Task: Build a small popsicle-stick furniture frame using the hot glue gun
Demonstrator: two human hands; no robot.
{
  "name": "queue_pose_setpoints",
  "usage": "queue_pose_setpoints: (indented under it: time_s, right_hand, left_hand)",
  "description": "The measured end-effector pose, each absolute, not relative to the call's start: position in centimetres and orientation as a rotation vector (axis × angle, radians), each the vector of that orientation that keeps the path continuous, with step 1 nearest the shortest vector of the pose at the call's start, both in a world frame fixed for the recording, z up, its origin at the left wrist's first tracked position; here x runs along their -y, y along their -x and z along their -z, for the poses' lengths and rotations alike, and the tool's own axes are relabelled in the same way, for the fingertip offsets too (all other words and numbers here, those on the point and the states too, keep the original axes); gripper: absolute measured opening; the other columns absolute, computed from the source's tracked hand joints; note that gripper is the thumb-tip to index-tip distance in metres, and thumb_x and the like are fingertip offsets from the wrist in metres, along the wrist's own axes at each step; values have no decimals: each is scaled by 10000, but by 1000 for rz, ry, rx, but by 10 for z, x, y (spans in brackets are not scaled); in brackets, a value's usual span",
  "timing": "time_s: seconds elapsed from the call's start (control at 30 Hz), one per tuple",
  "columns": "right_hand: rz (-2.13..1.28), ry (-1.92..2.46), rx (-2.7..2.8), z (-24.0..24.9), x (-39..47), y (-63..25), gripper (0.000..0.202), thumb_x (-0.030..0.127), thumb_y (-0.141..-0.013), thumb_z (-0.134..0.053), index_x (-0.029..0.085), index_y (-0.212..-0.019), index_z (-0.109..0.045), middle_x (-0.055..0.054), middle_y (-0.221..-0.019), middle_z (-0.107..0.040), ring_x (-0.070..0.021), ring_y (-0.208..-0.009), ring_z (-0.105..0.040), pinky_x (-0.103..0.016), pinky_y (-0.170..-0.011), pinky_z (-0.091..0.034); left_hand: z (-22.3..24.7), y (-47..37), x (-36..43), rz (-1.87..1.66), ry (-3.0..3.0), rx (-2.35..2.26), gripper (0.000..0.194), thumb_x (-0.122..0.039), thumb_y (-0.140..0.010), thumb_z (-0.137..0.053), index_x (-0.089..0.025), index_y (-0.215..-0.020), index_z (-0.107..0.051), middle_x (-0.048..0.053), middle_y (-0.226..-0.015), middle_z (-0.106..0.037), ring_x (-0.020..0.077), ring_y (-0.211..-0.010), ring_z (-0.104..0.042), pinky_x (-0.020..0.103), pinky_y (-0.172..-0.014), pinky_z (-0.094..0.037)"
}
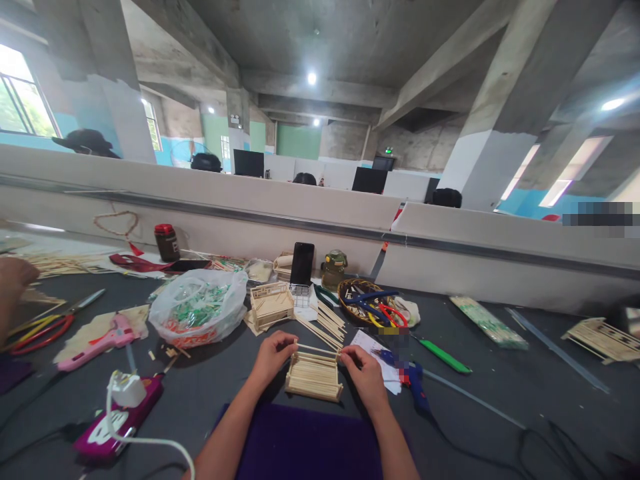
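Observation:
A small structure of pale wooden sticks [314, 377] rests on the dark table between my two hands. A single thin stick [318, 349] spans its far edge. My left hand [275, 357] pinches the stick's left end. At the right end, my right hand [361, 368] has its fingers closed on the same stick. Behind the structure, loose sticks [327, 323] fan out beside another small stick-built model [271, 305].
A plastic bag [200, 310], pink glue gun [100, 341] and magenta power strip [120, 420] lie left. A basket [357, 293], blue glue gun [416, 387] and green-handled tool [445, 356] lie right. Another person's hand [15, 280] shows far left.

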State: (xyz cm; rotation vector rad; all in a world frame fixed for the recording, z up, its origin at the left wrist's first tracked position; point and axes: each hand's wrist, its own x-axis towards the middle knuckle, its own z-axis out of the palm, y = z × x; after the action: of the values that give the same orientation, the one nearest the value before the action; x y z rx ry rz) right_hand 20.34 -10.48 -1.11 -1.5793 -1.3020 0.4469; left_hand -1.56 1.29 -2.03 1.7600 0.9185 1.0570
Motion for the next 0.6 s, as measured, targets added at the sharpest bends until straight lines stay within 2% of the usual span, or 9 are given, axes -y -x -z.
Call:
queue_pose_setpoints:
  time_s: [0.6]
  right_hand:
    - [-415,1609,1264,11,105,-199,315,485,-778,-566,196,-852,-667,-25,-696,-668,-183,-665,-611,-263,-629,-461]
  left_hand:
    - [21,15,-13,-1074,-1765,-912,230,-356,-681,-677,-160,-783,-741,63,-772,-677,172,-693,-583,254,-634,-433]
